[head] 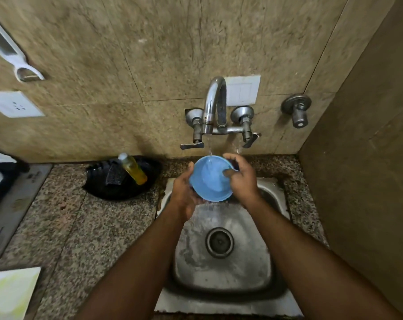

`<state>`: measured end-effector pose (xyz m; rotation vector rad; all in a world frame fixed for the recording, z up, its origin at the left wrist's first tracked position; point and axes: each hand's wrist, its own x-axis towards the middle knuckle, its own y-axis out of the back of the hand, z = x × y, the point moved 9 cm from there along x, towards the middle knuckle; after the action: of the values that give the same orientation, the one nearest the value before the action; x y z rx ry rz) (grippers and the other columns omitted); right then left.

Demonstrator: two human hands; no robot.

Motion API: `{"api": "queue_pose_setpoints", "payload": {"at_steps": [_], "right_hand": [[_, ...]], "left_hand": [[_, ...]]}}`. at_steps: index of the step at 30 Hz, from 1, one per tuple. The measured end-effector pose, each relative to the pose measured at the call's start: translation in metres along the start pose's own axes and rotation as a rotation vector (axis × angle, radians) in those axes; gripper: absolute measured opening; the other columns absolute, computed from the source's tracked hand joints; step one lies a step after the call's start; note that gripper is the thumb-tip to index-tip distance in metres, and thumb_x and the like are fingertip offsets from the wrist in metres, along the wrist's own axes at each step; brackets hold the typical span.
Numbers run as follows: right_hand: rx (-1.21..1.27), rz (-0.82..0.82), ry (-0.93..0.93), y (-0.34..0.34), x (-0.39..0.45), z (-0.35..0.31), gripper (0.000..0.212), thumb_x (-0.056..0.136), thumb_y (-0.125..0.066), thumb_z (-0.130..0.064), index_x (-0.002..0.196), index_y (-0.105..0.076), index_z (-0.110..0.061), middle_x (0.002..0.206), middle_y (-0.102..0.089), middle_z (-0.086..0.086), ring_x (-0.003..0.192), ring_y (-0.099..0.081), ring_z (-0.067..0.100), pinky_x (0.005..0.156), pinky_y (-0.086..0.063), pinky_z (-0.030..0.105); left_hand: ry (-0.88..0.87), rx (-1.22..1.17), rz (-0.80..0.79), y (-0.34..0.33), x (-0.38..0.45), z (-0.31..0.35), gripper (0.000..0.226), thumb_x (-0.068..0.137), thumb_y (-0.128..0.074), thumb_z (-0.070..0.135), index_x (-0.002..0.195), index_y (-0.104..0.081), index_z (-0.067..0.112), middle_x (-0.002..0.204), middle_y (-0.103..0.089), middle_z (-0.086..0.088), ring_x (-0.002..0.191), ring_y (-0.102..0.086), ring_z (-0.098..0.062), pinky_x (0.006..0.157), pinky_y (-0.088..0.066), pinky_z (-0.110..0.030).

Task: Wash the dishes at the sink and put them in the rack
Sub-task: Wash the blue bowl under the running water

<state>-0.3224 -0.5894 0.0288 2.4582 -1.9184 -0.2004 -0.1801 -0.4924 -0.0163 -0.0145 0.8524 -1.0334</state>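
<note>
Head view: both hands hold a round light-blue plastic bowl (209, 180) tilted under the running chrome wall tap (215, 107), above the far end of the steel sink (221, 269). The left hand (184, 194) cups its underside, grip curled round the left rim. The right hand (241, 179) pinches the right rim, fingers inside. The basin below lies open; on the speckled granite worktop (80, 227) to the left sits a black tray (124, 181) near the wall.

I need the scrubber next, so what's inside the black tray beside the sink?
The black tray holds a yellow soap bottle lying tilted and a dark scrub pad beside it. Whatever lies beneath them cannot be seen against the dark tray.
</note>
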Motion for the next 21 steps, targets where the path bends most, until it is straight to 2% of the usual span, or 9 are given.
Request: {"api": "queue_pose_setpoints", "payload": {"at_steps": [4,7,10,12,14,15,17,19,21], "right_hand": [[0.161,-0.066,-0.407,-0.015,0.003,0.033,0.012,0.098,-0.061,-0.013,0.106,-0.070,-0.017,0.103,-0.074,0.008,0.093,-0.068,0.028,0.078,-0.056,0.042],[0.146,-0.109,-0.502,-0.034,0.002,0.043,0.019,0.097,-0.060,-0.023,0.113,-0.069,-0.017,0.110,-0.075,0.013,0.094,-0.072,0.032,0.081,-0.062,0.053],[-0.455,-0.129,-0.204,-0.049,0.006,0.016,0.033,0.087,-0.065,-0.021,0.119,-0.068,-0.013,0.115,-0.073,0.014,0.103,-0.070,0.033,0.092,-0.059,0.045],[-0.798,-0.168,0.124,-0.064,-0.010,-0.011,0.053,0.091,-0.064,-0.017,0.142,-0.053,-0.010,0.139,-0.060,0.016,0.125,-0.058,0.032,0.106,-0.047,0.039],[-0.894,-0.297,0.477,-0.079,-0.037,-0.033,0.053,0.099,-0.050,-0.023,0.150,-0.046,-0.010,0.154,-0.049,0.014,0.140,-0.046,0.030,0.120,-0.033,0.042],[-0.873,-0.410,0.607,-0.085,-0.050,-0.033,0.045,0.103,-0.043,-0.027,0.143,-0.054,-0.011,0.146,-0.058,0.012,0.133,-0.053,0.027,0.120,-0.036,0.046],[-0.789,-0.665,0.670,-0.084,-0.065,-0.025,0.037,0.107,-0.039,-0.040,0.120,-0.065,-0.017,0.113,-0.073,0.005,0.104,-0.065,0.025,0.103,-0.047,0.046],[-0.900,-0.828,0.785,-0.078,-0.063,-0.012,0.041,0.104,-0.046,-0.053,0.116,-0.066,-0.020,0.108,-0.073,0.001,0.100,-0.065,0.024,0.099,-0.048,0.041],[-1.181,-0.845,1.022,-0.070,-0.048,-0.005,0.038,0.097,-0.058,-0.045,0.126,-0.066,-0.023,0.123,-0.070,0.002,0.117,-0.064,0.024,0.112,-0.038,0.039]], "left_hand": [[-0.084,0.113,0.108,0.021,-0.004,0.005,0.047,0.088,-0.070,0.046,0.120,-0.069,0.012,0.107,-0.077,-0.011,0.083,-0.075,-0.023,0.071,-0.059,-0.038],[-0.173,0.116,0.073,0.019,-0.005,0.014,0.054,0.077,-0.078,0.035,0.127,-0.067,0.019,0.119,-0.076,-0.012,0.103,-0.075,-0.033,0.084,-0.061,-0.050],[-0.312,0.174,0.267,0.035,-0.007,0.034,0.040,0.075,-0.072,0.014,0.113,-0.070,0.026,0.109,-0.076,-0.012,0.098,-0.075,-0.036,0.084,-0.061,-0.062],[-0.380,0.278,0.378,0.046,-0.007,0.048,0.027,0.078,-0.063,0.017,0.101,-0.072,0.028,0.106,-0.076,-0.009,0.098,-0.073,-0.033,0.087,-0.060,-0.061],[-0.415,0.402,0.440,0.050,-0.012,0.061,0.024,0.083,-0.058,0.036,0.097,-0.074,0.025,0.103,-0.076,-0.007,0.098,-0.072,-0.030,0.091,-0.059,-0.057],[-0.428,0.475,0.463,0.049,-0.015,0.067,0.038,0.083,-0.055,0.048,0.102,-0.076,0.022,0.103,-0.076,-0.006,0.099,-0.072,-0.028,0.092,-0.058,-0.053],[-0.474,0.663,0.446,0.042,-0.020,0.081,0.054,0.085,-0.049,0.059,0.111,-0.076,0.020,0.105,-0.076,-0.004,0.100,-0.070,-0.025,0.093,-0.057,-0.046],[-0.478,0.849,0.386,0.032,-0.018,0.091,0.053,0.086,-0.050,0.057,0.110,-0.076,0.018,0.106,-0.076,-0.006,0.100,-0.069,-0.027,0.091,-0.056,-0.041],[-0.410,0.898,0.244,0.023,-0.008,0.092,0.033,0.090,-0.060,0.040,0.107,-0.076,0.016,0.107,-0.076,-0.007,0.102,-0.070,-0.027,0.085,-0.056,-0.035]]}}
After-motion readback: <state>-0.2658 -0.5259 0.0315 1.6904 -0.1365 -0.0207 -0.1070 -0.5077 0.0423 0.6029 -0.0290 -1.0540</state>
